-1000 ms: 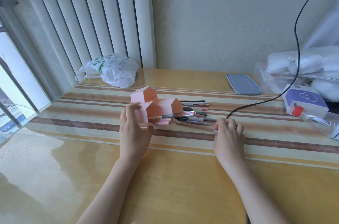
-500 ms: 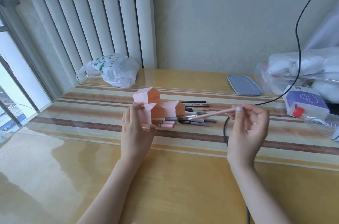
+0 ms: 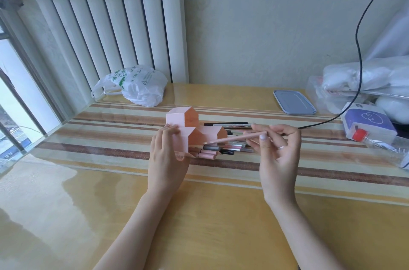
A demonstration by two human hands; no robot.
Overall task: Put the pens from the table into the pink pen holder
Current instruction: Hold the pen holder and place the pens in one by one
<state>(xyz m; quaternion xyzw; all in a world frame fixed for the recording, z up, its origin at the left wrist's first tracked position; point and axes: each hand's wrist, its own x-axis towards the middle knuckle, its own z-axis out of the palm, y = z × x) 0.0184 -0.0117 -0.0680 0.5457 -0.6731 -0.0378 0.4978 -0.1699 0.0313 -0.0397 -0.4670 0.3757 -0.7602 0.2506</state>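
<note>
Pinching a pale pink pen (image 3: pixel 238 138) between thumb and fingertips, the right hand (image 3: pixel 277 154) holds it nearly level above the table, its far tip aimed left at the pink pen holder (image 3: pixel 191 127) — likely lining it up with an opening. The left hand (image 3: pixel 167 156) wraps the holder's near-left side, apparently steadying it. More pens (image 3: pixel 230 148) lie in a loose pile just right of the holder on the striped table (image 3: pixel 110 137), waiting their turn.
</note>
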